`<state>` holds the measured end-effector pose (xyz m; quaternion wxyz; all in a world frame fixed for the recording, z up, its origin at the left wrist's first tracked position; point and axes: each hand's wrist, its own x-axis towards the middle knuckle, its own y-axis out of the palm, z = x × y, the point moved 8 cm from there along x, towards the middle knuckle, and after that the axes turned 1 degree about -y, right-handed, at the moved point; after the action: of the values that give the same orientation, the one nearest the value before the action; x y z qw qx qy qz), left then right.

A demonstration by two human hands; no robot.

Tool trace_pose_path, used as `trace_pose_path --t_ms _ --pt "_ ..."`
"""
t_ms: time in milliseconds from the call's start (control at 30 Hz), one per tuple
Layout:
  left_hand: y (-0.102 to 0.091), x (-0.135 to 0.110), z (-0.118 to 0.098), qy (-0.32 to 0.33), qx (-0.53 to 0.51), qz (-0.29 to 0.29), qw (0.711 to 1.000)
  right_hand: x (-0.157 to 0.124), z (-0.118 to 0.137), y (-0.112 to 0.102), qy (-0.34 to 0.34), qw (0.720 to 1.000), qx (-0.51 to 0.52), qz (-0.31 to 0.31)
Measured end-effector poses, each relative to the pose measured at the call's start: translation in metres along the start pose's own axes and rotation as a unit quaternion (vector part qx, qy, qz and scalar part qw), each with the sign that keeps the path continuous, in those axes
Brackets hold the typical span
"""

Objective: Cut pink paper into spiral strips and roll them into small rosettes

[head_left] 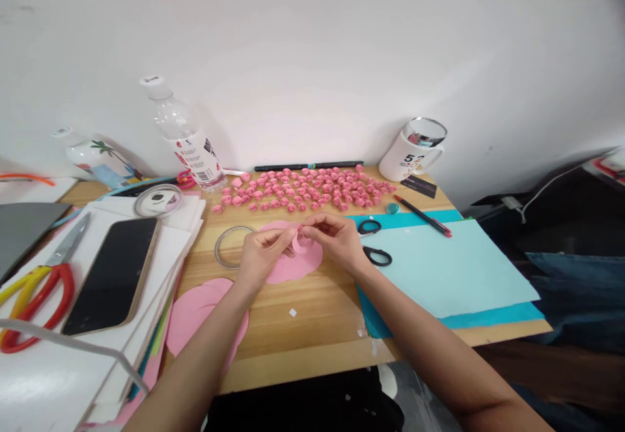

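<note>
Between my two hands is a curled pink paper strip [301, 246], partly rolled at its upper end. My left hand [263, 254] pinches the strip's left side between thumb and fingers. The fingertips of my right hand [336, 238] are closed on the rolled end. Beneath them lies a pink paper circle [288, 270] on the wooden table [312, 347]. A roll of tape [218, 250] rests just left of my left hand. Behind the hands, many small rolled pink paper roses [291, 192] are spread in rows. More pink paper circles [195, 311] lie under my left forearm.
At right, black-handled scissors [378, 257] lie by light blue paper [439, 269], with a pen [424, 216] above. A white mug [407, 155] stands at the back. Left are a bottle [188, 139], a phone [114, 272] and red-and-yellow scissors [58, 282] on stacked paper. A cable [73, 341] crosses the lower left.
</note>
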<state>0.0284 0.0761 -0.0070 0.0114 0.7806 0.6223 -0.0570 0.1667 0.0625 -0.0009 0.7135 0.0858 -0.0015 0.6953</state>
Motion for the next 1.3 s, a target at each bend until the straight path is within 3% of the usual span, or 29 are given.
trace_pose_path --t_ms 233,433,700,867,1100,1300 --pt "0.002 0.0 0.01 -0.032 -0.096 -0.001 0.995 0.0 -0.003 -0.003 0.002 0.999 -0.03 -0.021" --pt "0.002 -0.001 0.011 -0.04 -0.101 -0.003 0.994 -0.001 -0.003 -0.004 -0.006 0.998 -0.051 -0.026" --pt "0.0 0.0 0.015 -0.054 -0.125 -0.019 0.99 -0.002 -0.004 0.002 0.002 1.0 -0.027 0.003" --pt "-0.005 0.002 0.014 -0.043 -0.144 -0.037 0.988 -0.002 -0.011 0.007 0.05 0.998 0.017 0.036" --pt "-0.013 0.001 0.01 -0.03 -0.119 -0.074 0.99 -0.003 -0.023 0.009 0.124 0.99 0.037 0.062" --pt "-0.008 0.001 0.006 -0.008 -0.083 -0.043 0.996 0.0 -0.019 0.0 0.105 0.993 0.047 0.014"
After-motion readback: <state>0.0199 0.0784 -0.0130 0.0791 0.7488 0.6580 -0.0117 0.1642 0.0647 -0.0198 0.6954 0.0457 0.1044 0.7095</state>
